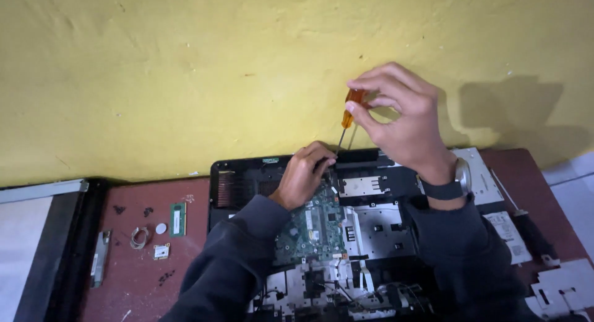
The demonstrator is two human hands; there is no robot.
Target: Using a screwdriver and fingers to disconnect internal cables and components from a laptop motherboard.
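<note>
At frame centre, the right hand (399, 115) pinches an orange-handled screwdriver (346, 121) upright while the left hand (304, 173), fingers curled, steadies its tip on the opened laptop chassis (247, 173), apparently mid-screw; next needs steady turning.

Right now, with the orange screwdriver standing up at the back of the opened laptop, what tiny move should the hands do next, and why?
Probably twist the orange-handled screwdriver with the right hand. Its thin metal tip points down at the back edge of the opened black laptop base, the right fingertips pinch the handle's top, and the left hand rests by the tip above the green circuit board, steadying it. Whether a screw sits there cannot be seen.
</note>
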